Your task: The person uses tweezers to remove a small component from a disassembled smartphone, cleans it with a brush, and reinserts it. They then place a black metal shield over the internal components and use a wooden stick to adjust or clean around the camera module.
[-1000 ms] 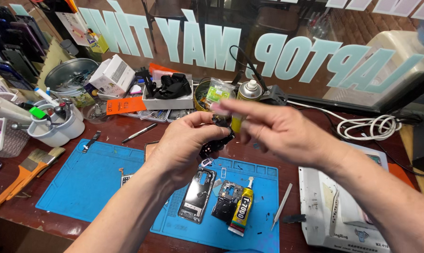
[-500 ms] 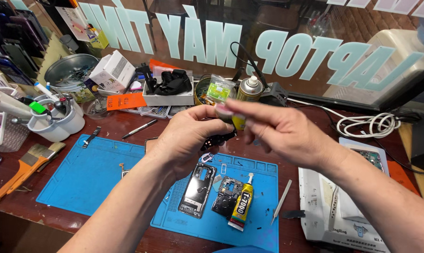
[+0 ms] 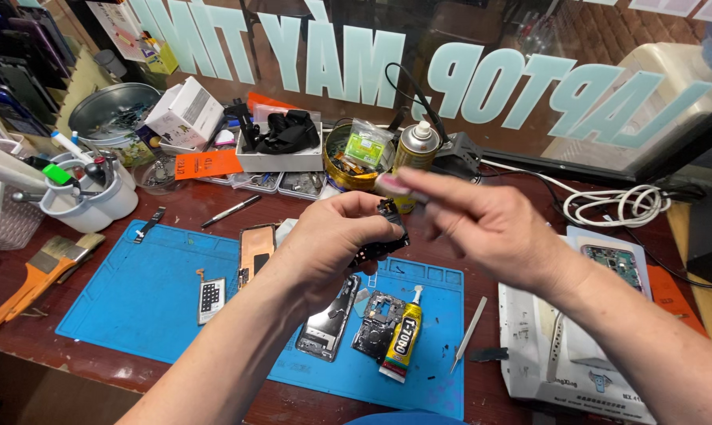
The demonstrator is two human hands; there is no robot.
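Part in hand: a small black phone part [image 3: 384, 230], flat and irregular in outline, with a dark matte face and tiny metal bits along its edge; you hold it up above the blue mat [image 3: 147, 291], not resting on anything.
Your left hand [image 3: 332, 244]: fingers curled round the part, thumb and fingertips pinching its top end just below your other hand.
Your right hand [image 3: 493, 228]: fingers stretched toward the left, blurred; the fingertips come close to the part's top, but you cannot tell whether they grip anything.
Mat: soft-looking rubbery sheet, bright blue, with shallow moulded compartments along its far edge; it lies on a dark reddish wooden table [image 3: 80, 370].
Under your hands: a long phone frame [image 3: 328, 321], glossy and dark with a silvery rim, beside a squarish circuit piece [image 3: 378, 324] and a glue tube [image 3: 403, 337], yellow and black with a slim white nozzle.
Left on the mat: a small flat part with a grid pattern [image 3: 211, 297] and a copper-coloured phone back [image 3: 255, 245], smooth and rectangular.
Right of the mat: a thin pale pointed tool [image 3: 469, 335] and a white, scuffed box-like block [image 3: 564, 362].
Far edge: a spray can [image 3: 416, 149], metal with a white cap, and a round gold tin [image 3: 354, 154].
Left edge: a flat paintbrush [image 3: 39, 277] with an orange handle and pale bristles.
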